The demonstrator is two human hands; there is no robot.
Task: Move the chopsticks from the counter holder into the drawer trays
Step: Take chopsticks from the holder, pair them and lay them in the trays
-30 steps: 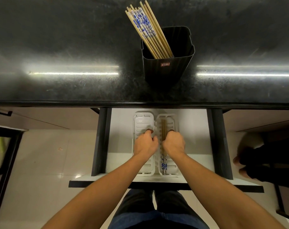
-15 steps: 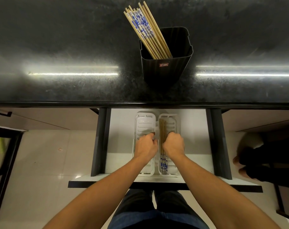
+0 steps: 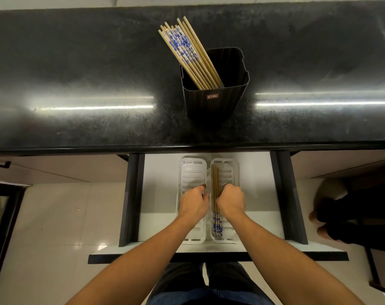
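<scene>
A black holder stands on the dark counter with several chopsticks leaning up and left out of it, some plain wood, some blue-patterned. Below, the open drawer carries two white trays side by side. The left tray has no chopsticks showing. In the right tray lie a few chopsticks, patterned ends toward me. My left hand is curled over the left tray, fingertips pinching its right rim. My right hand is curled over the right tray, its thumb side against the lying chopsticks; the fingertips are hidden.
The counter's front edge overhangs the back of the drawer. Dark drawer side rails run on both sides. Another person's feet stand on the tiled floor at the right. A dark frame stands at the far left.
Both hands stay over the trays with only slight shifts. The view has tilted, so counter and drawer sit a little lower in the picture.
</scene>
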